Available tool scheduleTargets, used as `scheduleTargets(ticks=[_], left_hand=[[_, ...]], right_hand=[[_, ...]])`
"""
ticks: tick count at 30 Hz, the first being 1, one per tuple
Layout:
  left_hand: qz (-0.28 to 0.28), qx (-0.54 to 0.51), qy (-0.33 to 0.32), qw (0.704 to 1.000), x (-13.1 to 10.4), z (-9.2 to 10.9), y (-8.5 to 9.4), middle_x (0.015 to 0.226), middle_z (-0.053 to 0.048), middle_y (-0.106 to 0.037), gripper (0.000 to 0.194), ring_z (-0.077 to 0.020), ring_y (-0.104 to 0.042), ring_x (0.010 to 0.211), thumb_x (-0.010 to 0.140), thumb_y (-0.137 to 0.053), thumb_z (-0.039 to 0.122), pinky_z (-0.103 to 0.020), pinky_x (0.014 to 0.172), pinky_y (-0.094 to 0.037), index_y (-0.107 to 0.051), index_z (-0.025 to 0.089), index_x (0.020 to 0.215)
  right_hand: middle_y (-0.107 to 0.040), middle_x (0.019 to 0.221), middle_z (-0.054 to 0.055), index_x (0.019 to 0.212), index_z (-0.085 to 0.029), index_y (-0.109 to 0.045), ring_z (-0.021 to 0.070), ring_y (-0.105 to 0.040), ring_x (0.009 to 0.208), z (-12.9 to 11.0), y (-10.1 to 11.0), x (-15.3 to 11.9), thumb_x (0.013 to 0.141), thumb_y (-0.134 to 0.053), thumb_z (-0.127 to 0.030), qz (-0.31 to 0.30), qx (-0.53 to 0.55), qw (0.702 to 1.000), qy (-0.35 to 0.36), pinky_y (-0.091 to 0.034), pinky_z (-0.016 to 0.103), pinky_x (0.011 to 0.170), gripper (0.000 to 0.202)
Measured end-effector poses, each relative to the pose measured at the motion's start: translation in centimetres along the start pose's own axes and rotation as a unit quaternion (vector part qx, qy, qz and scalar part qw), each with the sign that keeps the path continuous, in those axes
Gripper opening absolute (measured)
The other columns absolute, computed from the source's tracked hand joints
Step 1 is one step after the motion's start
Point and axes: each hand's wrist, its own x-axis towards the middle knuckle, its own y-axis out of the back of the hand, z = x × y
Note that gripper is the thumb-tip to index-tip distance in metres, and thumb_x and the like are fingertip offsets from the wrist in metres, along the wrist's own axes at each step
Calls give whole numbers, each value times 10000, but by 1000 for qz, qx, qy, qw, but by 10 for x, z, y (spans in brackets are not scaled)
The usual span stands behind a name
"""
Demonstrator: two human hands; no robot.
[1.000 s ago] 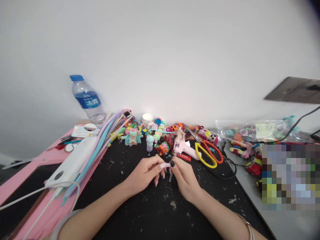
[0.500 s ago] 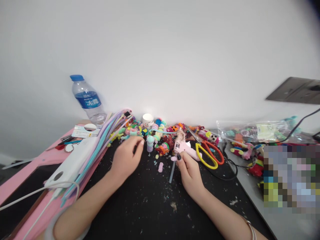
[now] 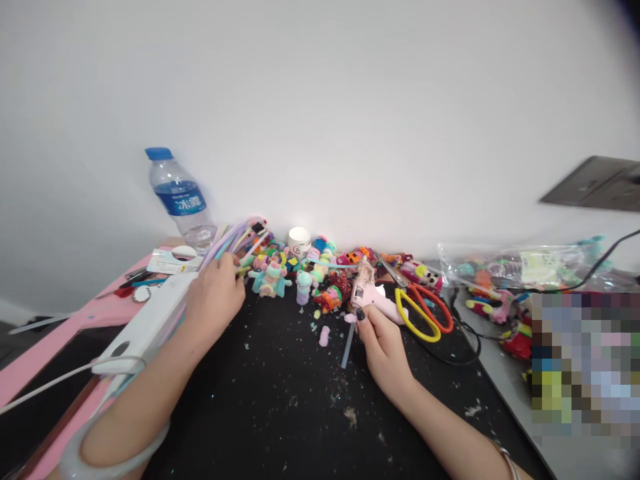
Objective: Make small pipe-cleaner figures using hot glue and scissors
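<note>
My left hand point(image 3: 215, 293) lies over the bundle of pastel pipe cleaners point(image 3: 227, 240), its fingers curled; whether any strand is between them is hidden. Between the thumb and fingers of my right hand point(image 3: 385, 343) is a small pink fuzzy piece point(image 3: 350, 319). It is close to the pink glue gun point(image 3: 370, 297), whose clear glue stick point(image 3: 347, 350) sticks out toward me. Another pink fuzzy piece point(image 3: 325, 335) lies on the black mat. A lilac and mint fuzzy figure point(image 3: 303, 288) stands beyond it, beside a mint and pink fuzzy figure point(image 3: 271, 277).
Yellow and orange handled scissors point(image 3: 420, 313) lie right of the glue gun. A water bottle point(image 3: 183, 200) leans on the wall at left, behind a white power strip point(image 3: 145, 327). A paper cup point(image 3: 299, 241) stands among colourful figures. A clear bag point(image 3: 500, 263) lies at right.
My left hand has moved left from the mint and pink figure to the pipe cleaners, uncovering the figure. My right hand stays by the glue gun with the pink piece.
</note>
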Motion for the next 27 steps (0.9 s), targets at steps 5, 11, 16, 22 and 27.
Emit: scheduleTargets(ticks=[5,11,16,22,27], left_hand=[[84,-172,-21,981,1,3,6,830,-56,-627,242,-236,-607,732,793,-462,243,-339,661,-466,-541,173,1011],[10,-525,-46,850,-11,25,19,624,25,-535,172,-112,-490,515,817,-511,338,-231,499,-407,-582,188,861],[-222,-648,-71,725,-32,49,13,628,43,-583,326,-63,-407,402,830,-517,275,-173,400,-311,-386,222,1124],[-271,-542,-188,773,-58,67,9,634,17,-512,208,-88,-444,501,876,-396,212,-202,487,-346,-599,168,863],[-238,-492,-268,794,-66,73,13,751,-19,-536,168,-128,-485,637,851,-472,228,-222,562,-364,-623,153,849]], right_hand=[[-337,596,-44,633,-209,-291,120,-321,544,2,0,-2,915,-353,-242,2,2,1000,-4,-255,247,510,290],[-364,614,-37,671,-200,-358,120,-336,543,1,0,-3,930,-328,-277,-18,39,999,-11,-269,244,505,273],[-368,621,-31,711,-196,-408,127,-351,555,-3,0,-4,946,-295,-307,-45,69,997,-4,-276,243,508,283],[-384,617,-29,768,-191,-458,133,-383,567,-4,0,-4,941,-318,-295,-70,54,996,11,-297,242,524,246],[-452,655,-13,724,-190,-458,134,-421,594,-8,-1,-4,923,-365,-247,-109,26,992,49,-340,243,559,227]])
